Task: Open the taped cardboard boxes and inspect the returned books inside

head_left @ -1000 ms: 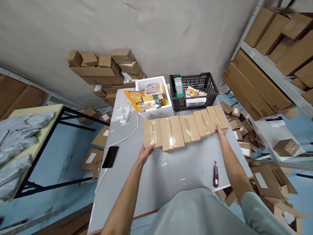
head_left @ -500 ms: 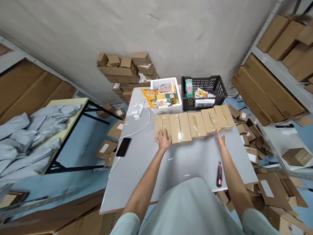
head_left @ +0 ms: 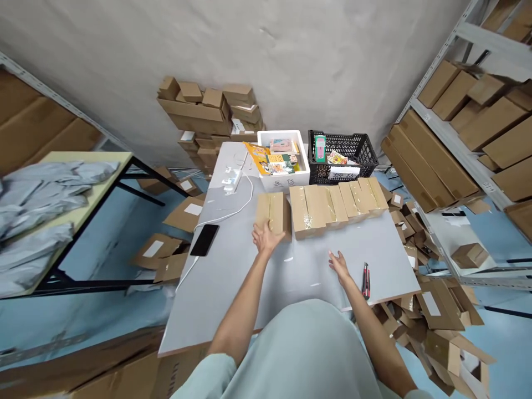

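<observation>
My left hand (head_left: 266,238) grips the near end of a taped cardboard box (head_left: 274,209), its fingers on the top and its thumb toward the right side. A narrow gap parts this box from a row of taped cardboard boxes (head_left: 320,208) that stand side by side on the grey table (head_left: 233,288). My right hand (head_left: 339,265) is in front of the row, fingers apart and holding nothing. To its right lies a red and black utility knife (head_left: 366,281).
Behind the boxes stand a white bin (head_left: 286,182) of booklets and a black crate (head_left: 343,173). A phone (head_left: 204,240), a white cable and a power strip (head_left: 231,180) lie at left. Boxes cover the floor at right beside shelving (head_left: 451,138). Grey bags (head_left: 50,194) lie on another table.
The leftmost box has shifted left, apart from the row, with my left hand on it. My right hand has left the row's right end and moved left and nearer to me.
</observation>
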The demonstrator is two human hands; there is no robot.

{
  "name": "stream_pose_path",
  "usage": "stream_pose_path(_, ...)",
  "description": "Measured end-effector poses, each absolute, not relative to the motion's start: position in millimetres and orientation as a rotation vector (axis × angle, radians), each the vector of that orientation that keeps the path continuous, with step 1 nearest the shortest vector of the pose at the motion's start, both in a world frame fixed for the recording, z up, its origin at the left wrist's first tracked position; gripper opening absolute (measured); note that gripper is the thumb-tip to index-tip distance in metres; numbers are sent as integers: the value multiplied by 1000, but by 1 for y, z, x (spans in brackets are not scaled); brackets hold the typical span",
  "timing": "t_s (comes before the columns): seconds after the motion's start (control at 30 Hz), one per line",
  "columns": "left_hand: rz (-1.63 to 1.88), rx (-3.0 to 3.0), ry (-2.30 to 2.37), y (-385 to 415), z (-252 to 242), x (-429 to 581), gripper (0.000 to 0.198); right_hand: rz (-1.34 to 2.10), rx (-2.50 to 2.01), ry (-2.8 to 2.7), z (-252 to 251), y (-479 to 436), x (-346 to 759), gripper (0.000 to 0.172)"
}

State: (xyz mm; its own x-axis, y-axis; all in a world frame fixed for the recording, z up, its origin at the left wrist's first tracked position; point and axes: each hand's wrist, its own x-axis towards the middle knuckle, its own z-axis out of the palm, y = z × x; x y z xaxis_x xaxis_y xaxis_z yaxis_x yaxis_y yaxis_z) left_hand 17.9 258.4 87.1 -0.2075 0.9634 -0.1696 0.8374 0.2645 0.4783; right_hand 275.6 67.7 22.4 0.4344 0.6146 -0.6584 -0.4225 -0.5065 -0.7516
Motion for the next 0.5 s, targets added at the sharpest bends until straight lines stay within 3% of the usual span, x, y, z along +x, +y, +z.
stream_pose_path(0.3,275,1978,1807,57,45,-78,98,1388,-1418,-186,35,97,251,107)
stream_pose_path(0.5,143,2156,1423,43,40,-102,93,1306,-1408,-314,60,182,250,102)
